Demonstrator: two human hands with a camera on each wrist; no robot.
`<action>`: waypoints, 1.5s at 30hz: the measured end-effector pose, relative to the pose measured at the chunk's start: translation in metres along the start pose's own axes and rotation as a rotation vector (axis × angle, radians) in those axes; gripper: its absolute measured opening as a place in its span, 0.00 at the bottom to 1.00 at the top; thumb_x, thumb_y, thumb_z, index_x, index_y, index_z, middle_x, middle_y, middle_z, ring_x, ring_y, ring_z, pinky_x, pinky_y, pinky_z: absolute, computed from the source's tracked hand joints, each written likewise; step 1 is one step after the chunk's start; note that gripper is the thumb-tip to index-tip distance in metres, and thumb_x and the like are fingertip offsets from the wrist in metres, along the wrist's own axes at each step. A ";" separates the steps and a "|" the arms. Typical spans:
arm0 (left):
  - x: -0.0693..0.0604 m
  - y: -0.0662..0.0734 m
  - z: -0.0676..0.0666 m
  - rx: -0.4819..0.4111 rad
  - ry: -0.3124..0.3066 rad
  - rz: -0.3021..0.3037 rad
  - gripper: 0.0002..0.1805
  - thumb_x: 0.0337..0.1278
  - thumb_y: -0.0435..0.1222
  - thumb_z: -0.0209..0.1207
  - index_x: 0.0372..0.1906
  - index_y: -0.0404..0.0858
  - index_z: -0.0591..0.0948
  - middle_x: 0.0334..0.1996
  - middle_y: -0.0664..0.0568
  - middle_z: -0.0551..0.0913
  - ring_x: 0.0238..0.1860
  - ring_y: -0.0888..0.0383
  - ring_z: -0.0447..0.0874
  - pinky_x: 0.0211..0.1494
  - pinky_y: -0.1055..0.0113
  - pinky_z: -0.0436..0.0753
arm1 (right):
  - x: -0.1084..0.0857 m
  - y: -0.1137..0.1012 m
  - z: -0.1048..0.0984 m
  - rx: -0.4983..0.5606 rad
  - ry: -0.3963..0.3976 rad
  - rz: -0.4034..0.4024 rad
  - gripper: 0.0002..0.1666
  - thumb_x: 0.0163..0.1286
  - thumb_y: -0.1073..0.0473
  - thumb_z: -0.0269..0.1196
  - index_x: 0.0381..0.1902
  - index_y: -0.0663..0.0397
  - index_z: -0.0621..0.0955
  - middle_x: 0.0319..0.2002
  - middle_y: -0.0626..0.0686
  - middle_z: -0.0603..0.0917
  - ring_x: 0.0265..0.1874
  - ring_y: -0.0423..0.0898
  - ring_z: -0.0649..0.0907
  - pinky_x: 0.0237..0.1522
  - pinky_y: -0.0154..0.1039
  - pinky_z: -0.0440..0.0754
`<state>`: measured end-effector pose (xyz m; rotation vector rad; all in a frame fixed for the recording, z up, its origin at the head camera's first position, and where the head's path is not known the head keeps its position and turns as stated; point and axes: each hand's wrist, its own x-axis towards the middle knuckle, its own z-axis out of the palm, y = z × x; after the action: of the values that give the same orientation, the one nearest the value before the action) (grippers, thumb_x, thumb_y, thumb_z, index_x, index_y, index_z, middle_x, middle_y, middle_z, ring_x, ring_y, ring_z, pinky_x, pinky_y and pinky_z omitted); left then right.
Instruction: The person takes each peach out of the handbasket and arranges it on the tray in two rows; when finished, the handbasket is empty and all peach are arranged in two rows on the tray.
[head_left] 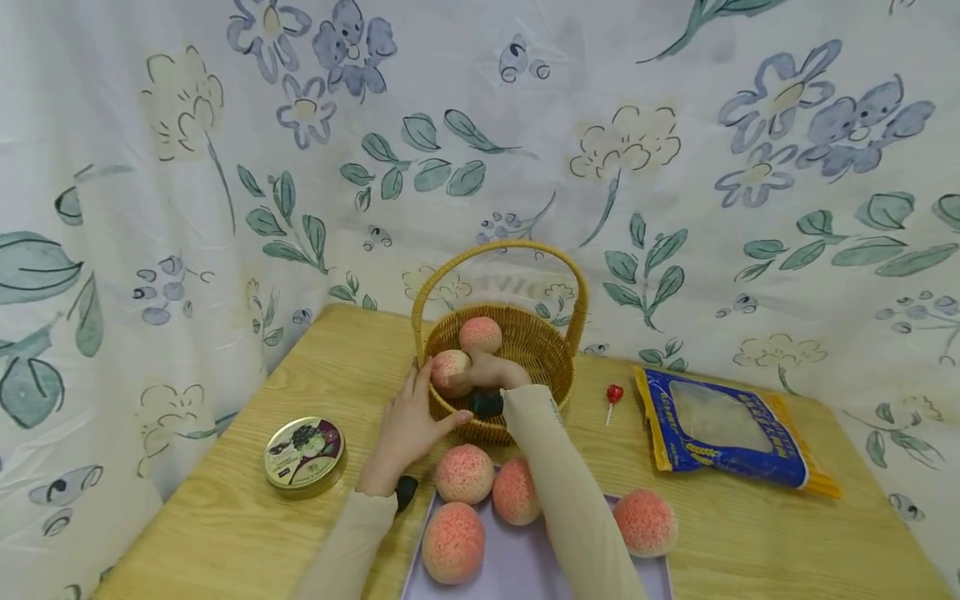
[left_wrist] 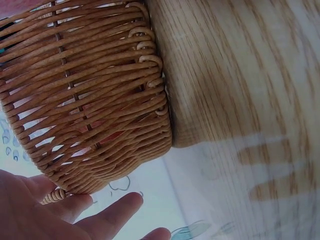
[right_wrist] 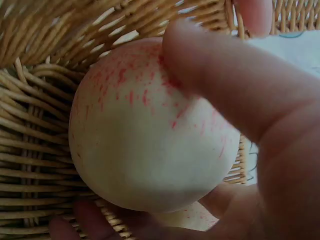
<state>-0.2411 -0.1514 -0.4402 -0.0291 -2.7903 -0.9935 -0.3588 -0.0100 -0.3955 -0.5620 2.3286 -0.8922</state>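
Note:
Inside a woven wicker basket (head_left: 557,367) with a tall arched handle, my right hand (head_left: 489,369) grips a pink-and-cream peach (right_wrist: 150,135) near the left wall. In the right wrist view the thumb presses its upper side and fingers curl beneath. Another peach (head_left: 480,334) lies just behind it in the basket. My left hand (head_left: 407,427) rests at the basket's left rim, thumb spread toward the front. Its fingers look fairly straight beside the handle's base in the left wrist view. The right forearm partly covers the basket's front.
A lilac tray (head_left: 510,562) in front holds several peaches, including one (head_left: 453,543) at its left; the right sleeve hides part of it. A round tin (head_left: 305,457) stands left. On the right lie a red lollipop (head_left: 614,393) and a blue-and-yellow packet (head_left: 727,429). Floral cloth hangs behind.

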 end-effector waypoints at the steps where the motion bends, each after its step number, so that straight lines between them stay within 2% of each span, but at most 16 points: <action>1: -0.001 0.000 0.000 0.000 0.003 0.002 0.58 0.50 0.64 0.62 0.77 0.39 0.49 0.75 0.32 0.50 0.70 0.30 0.59 0.66 0.32 0.61 | 0.003 0.001 0.002 -0.008 0.022 -0.017 0.48 0.67 0.49 0.61 0.76 0.61 0.52 0.71 0.64 0.63 0.64 0.59 0.73 0.59 0.52 0.76; 5: -0.002 0.000 0.000 0.001 0.003 -0.001 0.59 0.49 0.64 0.62 0.78 0.40 0.49 0.75 0.32 0.50 0.71 0.31 0.59 0.67 0.32 0.61 | 0.012 0.000 0.011 -0.030 0.097 -0.127 0.45 0.62 0.54 0.67 0.70 0.66 0.62 0.65 0.64 0.72 0.60 0.58 0.77 0.57 0.48 0.78; 7: -0.002 0.001 0.001 -0.002 0.001 -0.004 0.59 0.49 0.65 0.62 0.78 0.40 0.49 0.75 0.32 0.51 0.71 0.31 0.58 0.67 0.33 0.61 | 0.015 -0.001 0.014 -0.044 0.119 -0.159 0.43 0.59 0.55 0.69 0.68 0.65 0.66 0.62 0.63 0.73 0.59 0.56 0.77 0.57 0.46 0.79; 15: -0.001 0.000 -0.001 -0.003 0.016 -0.009 0.58 0.49 0.64 0.62 0.77 0.40 0.50 0.75 0.33 0.51 0.70 0.31 0.59 0.65 0.31 0.62 | 0.017 -0.001 0.013 0.023 0.142 -0.166 0.40 0.55 0.57 0.70 0.62 0.63 0.66 0.57 0.64 0.74 0.55 0.55 0.77 0.52 0.44 0.80; 19: -0.001 0.002 -0.001 -0.007 -0.001 -0.005 0.59 0.49 0.65 0.61 0.78 0.40 0.48 0.76 0.34 0.50 0.71 0.31 0.58 0.66 0.31 0.61 | 0.011 0.000 0.007 0.062 0.167 -0.118 0.44 0.59 0.54 0.69 0.67 0.61 0.62 0.61 0.65 0.71 0.58 0.58 0.76 0.55 0.48 0.78; 22: 0.000 0.002 -0.002 -0.003 0.007 -0.003 0.59 0.49 0.65 0.61 0.78 0.40 0.48 0.76 0.34 0.50 0.70 0.30 0.59 0.65 0.31 0.62 | 0.006 0.001 0.002 0.108 0.196 -0.108 0.47 0.61 0.51 0.67 0.70 0.61 0.58 0.65 0.66 0.67 0.62 0.59 0.74 0.59 0.53 0.76; 27: 0.000 0.001 -0.003 0.000 0.015 -0.005 0.59 0.49 0.64 0.63 0.77 0.39 0.49 0.76 0.34 0.49 0.69 0.28 0.60 0.64 0.30 0.63 | -0.003 0.005 -0.001 0.187 0.194 -0.100 0.51 0.63 0.50 0.66 0.73 0.62 0.52 0.70 0.67 0.59 0.67 0.61 0.69 0.63 0.56 0.72; 30: -0.001 0.002 -0.002 -0.014 -0.001 -0.012 0.59 0.49 0.63 0.63 0.78 0.40 0.48 0.76 0.35 0.48 0.69 0.28 0.59 0.64 0.28 0.61 | -0.008 0.006 -0.001 0.205 0.186 -0.095 0.50 0.64 0.51 0.65 0.74 0.61 0.51 0.71 0.66 0.58 0.68 0.61 0.68 0.64 0.56 0.71; 37: 0.000 0.001 -0.001 -0.018 -0.009 -0.020 0.58 0.50 0.61 0.64 0.78 0.40 0.47 0.76 0.34 0.47 0.69 0.27 0.58 0.65 0.29 0.60 | -0.027 0.008 -0.009 0.279 0.207 -0.128 0.51 0.63 0.55 0.66 0.76 0.59 0.51 0.67 0.64 0.66 0.62 0.58 0.74 0.59 0.53 0.75; 39: 0.001 0.000 0.000 -0.019 -0.009 -0.018 0.58 0.51 0.61 0.64 0.78 0.39 0.47 0.76 0.34 0.47 0.69 0.27 0.59 0.64 0.29 0.61 | -0.034 0.010 -0.012 0.284 0.228 -0.126 0.51 0.63 0.54 0.66 0.76 0.55 0.52 0.66 0.63 0.69 0.60 0.57 0.76 0.58 0.51 0.77; 45: 0.002 -0.001 0.000 -0.017 -0.017 -0.011 0.59 0.50 0.63 0.62 0.78 0.39 0.47 0.77 0.34 0.46 0.68 0.26 0.59 0.64 0.28 0.61 | -0.058 0.013 -0.017 0.269 0.268 -0.146 0.43 0.64 0.52 0.65 0.72 0.49 0.59 0.62 0.61 0.72 0.57 0.55 0.78 0.52 0.49 0.80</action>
<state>-0.2432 -0.1525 -0.4403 -0.0246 -2.8007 -1.0242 -0.3283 0.0393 -0.3731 -0.5288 2.3654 -1.3997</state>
